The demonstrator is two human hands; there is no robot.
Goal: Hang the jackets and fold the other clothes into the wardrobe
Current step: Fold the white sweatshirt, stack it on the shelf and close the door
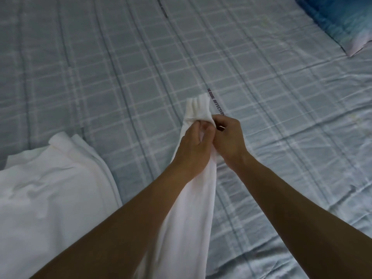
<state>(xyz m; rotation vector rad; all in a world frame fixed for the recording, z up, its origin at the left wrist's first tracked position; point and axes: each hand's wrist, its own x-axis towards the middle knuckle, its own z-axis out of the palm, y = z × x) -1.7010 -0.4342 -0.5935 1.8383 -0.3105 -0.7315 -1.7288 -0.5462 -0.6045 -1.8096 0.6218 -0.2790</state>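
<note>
While the white sleeve (pixel 193 190) hangs in the air over the bed, I grip it near its cuff (pixel 198 108) with both hands. My left hand (pixel 191 146) wraps the cloth from the left side, its fingers (pixel 202 127) curled in and pinching the gathered fabric just below the ribbed end. My right hand (pixel 229 137) meets it from the other side, knuckles almost touching the left ones, with its fingers (pixel 218 122) bent around the same bunch of cloth. Above my grip the cuff stands up in soft folds, pointing away from me. Below my hands the sleeve runs down between my forearms toward the bottom edge of the view, where it widens and blurs.

To my left, a larger mass of white cloth (pixel 52 182) lies spread on the bed, with a rolled, thicker edge at its far end. Whether it joins the sleeve I hold, I cannot tell, since the link would lie under my left forearm.

Everything rests on or hovers above the bed sheet (pixel 281 97), pale blue-grey with a checked pattern of lighter lines and darker stripes. A line of dark printed lettering (pixel 216 101) runs along one stripe just beyond the cuff. At the far right corner lies a pillow (pixel 342 23) in deep blue that fades to pale at its near end.
</note>
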